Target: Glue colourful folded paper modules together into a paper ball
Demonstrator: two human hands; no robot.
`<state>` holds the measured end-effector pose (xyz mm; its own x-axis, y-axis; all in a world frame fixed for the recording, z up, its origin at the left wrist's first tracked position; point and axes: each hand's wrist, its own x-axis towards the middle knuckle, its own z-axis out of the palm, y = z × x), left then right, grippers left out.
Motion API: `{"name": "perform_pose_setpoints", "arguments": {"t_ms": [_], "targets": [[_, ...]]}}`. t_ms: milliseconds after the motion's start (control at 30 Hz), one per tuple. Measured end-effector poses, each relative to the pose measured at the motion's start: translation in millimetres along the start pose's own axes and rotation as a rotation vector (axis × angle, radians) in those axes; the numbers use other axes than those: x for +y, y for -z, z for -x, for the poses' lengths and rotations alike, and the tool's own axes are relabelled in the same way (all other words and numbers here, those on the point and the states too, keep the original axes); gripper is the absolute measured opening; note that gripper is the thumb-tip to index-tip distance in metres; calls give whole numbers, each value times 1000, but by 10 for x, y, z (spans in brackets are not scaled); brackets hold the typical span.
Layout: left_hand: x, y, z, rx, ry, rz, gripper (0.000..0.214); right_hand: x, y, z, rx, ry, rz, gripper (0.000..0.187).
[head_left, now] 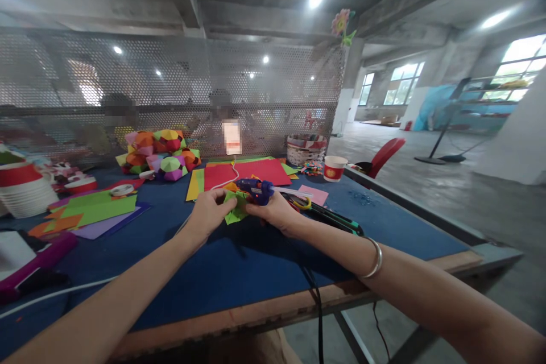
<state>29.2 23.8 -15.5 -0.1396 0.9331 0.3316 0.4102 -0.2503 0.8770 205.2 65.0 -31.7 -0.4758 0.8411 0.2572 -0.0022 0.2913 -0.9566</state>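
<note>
My left hand [210, 210] is closed on the left side of a folded green paper piece [235, 209] held just above the blue table [239, 261]. My right hand [277, 211] grips a blue hot glue gun [256, 189], its nozzle pointing left onto the green paper. A silver bangle [375, 259] sits on my right wrist. The gun's black cord [313, 296] runs down over the table's front edge.
Red, yellow and green paper sheets [245, 173] lie behind my hands. Colourful paper balls [160, 156] are stacked at the back left. A red paper cup [333, 168], a basket [306, 151], scissors [301, 202], stacked cups [23, 187] and a perforated metal screen [170, 91] surround the work spot.
</note>
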Motion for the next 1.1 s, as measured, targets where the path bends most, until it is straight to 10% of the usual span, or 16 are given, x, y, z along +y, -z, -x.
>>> {"name": "perform_pose_setpoints", "arguments": {"t_ms": [1100], "targets": [[100,-54,59,-14,-109,-184,9,-30,-45,50,122,28,237,10]]}}
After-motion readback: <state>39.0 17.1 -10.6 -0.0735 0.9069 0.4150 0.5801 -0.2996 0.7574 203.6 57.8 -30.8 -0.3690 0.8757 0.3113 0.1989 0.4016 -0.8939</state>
